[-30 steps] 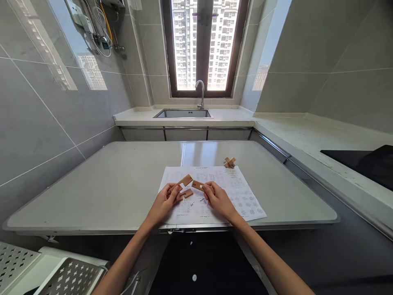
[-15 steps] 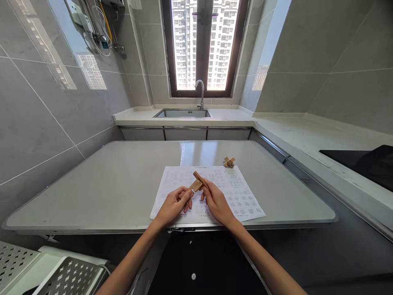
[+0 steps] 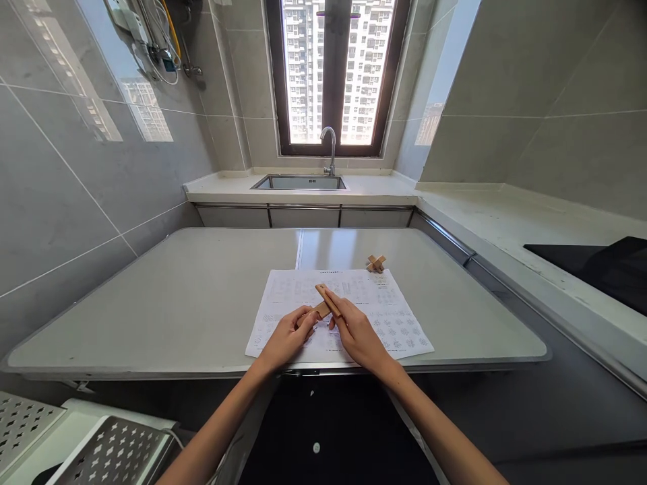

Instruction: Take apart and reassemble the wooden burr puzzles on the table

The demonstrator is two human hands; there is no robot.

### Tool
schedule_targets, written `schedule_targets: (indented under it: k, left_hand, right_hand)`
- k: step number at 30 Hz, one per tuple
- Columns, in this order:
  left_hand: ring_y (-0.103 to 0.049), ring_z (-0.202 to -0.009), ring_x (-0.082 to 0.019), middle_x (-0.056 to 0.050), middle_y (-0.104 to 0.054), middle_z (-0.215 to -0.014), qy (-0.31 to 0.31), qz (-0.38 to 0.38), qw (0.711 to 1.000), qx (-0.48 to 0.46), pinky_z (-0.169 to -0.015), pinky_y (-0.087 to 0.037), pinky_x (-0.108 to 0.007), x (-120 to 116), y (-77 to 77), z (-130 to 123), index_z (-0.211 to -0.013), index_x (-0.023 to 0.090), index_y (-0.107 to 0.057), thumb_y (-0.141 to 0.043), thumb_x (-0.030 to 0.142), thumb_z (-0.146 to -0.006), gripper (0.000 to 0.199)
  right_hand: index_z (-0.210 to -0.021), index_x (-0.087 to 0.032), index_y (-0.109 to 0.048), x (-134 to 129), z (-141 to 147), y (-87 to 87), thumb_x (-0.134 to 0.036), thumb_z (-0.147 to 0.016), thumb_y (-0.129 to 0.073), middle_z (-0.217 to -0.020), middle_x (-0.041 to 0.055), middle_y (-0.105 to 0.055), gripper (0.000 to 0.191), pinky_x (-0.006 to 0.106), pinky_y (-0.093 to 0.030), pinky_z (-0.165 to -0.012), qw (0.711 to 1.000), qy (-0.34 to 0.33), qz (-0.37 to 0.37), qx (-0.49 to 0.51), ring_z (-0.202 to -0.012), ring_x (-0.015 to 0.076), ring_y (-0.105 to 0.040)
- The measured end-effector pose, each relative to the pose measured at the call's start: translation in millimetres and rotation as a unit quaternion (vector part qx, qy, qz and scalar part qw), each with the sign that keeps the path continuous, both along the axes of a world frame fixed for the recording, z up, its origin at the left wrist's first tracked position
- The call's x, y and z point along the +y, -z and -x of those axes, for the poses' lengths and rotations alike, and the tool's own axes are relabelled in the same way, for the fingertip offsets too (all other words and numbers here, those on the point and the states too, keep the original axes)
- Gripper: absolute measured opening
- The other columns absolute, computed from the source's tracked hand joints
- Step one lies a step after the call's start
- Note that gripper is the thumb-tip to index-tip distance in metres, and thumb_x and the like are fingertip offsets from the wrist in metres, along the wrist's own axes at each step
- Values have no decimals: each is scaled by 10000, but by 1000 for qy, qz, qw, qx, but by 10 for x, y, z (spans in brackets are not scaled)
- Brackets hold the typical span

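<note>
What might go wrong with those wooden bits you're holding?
The wooden piece in the right hand crosses the one in the left hand, so they might slip or jam if pushed crooked. The printed sheet lies loose under both hands, so a wrist might drag or crease it.

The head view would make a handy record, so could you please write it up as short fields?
Left hand: the left hand holds a flat wooden piece
Right hand: the right hand holds a slanted wooden piece
Pieces: crossing in view; whether joined, cannot tell
Beneath hands: printed sheet on a pale table
Sheet's far right corner: small crossed wooden assembly
Beyond table: sink, faucet, window
</note>
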State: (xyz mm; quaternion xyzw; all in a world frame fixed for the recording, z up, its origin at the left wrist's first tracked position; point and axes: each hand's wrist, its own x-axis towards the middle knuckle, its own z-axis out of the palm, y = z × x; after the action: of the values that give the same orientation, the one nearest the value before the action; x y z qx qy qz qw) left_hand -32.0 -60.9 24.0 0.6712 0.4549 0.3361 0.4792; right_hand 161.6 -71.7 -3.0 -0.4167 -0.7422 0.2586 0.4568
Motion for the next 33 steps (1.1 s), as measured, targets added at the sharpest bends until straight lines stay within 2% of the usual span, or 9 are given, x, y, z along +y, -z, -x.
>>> schedule_targets:
  k: [4,6,10,13,16,20,23,30,33]
  left_hand:
    - [-346,-571,-122,57,-405,-644,14,24,998,-48,-546,-274,-251,7,31,7,-974,190,-639,-560,608,-940,426]
    - [-290,-532,-105,80,-342,-609,34,56,993,-95,-526,-254,-243,25,83,16,-957,195,-608,-569,604,-943,411]
    - [-212,-499,-85,108,-264,-581,49,113,977,-175,-502,-232,-222,56,176,25,-907,208,-528,-604,595,-934,395]
    - [-175,-501,-76,114,-231,-591,50,134,970,-196,-496,-194,-219,48,163,18,-890,210,-499,-625,590,-925,402]
    - [-183,-513,-78,110,-228,-605,45,124,974,-186,-505,-207,-222,22,94,1,-897,205,-512,-631,596,-916,409]
    - [-226,-527,-86,99,-262,-611,26,97,983,-156,-514,-238,-231,-3,23,-17,-901,200,-528,-617,611,-910,421]
    - [-255,-532,-89,91,-290,-617,24,82,986,-140,-517,-257,-234,-12,4,-18,-906,191,-548,-597,623,-915,435]
    - [-242,-537,-88,98,-277,-614,24,88,985,-144,-509,-257,-223,-38,-29,-19,-922,180,-552,-587,592,-933,413]
    - [-240,-534,-88,100,-276,-609,29,86,986,-141,-508,-267,-221,-43,-28,-18,-916,185,-540,-576,605,-939,422]
  right_hand:
    - [-1563,-284,-458,-7,34,-13,-368,-1066,-428,-1151,94,-690,504,387,-580,-823,997,8,41,65,-922,225,-676]
    - [-1550,-257,-480,-12,54,-14,-443,-1068,-441,-1120,90,-714,518,361,-580,-787,993,6,68,99,-880,213,-682]
    - [-1539,-254,-493,-27,80,-12,-527,-1069,-413,-1023,66,-744,549,365,-577,-825,986,2,101,136,-769,185,-668]
    - [-1547,-264,-481,-38,88,-27,-556,-1075,-359,-1023,76,-747,568,363,-578,-819,983,-11,111,148,-819,204,-702]
    - [-1548,-277,-477,-48,90,-51,-545,-1080,-352,-1072,85,-742,554,353,-580,-795,981,-25,107,162,-868,214,-714]
    - [-1560,-291,-465,-78,84,-70,-503,-1087,-371,-1024,66,-746,527,361,-570,-808,987,-4,94,133,-810,203,-690]
    - [-1565,-270,-462,-108,78,-75,-475,-1091,-382,-1018,70,-744,522,365,-564,-805,991,13,72,108,-821,208,-677]
    - [-1563,-239,-463,-134,69,-11,-408,-1096,-422,-1029,70,-749,498,359,-564,-812,995,8,24,92,-825,196,-671]
    - [-1583,-262,-425,-134,73,25,-379,-1099,-424,-1164,86,-737,498,376,-572,-883,997,4,7,78,-940,208,-709]
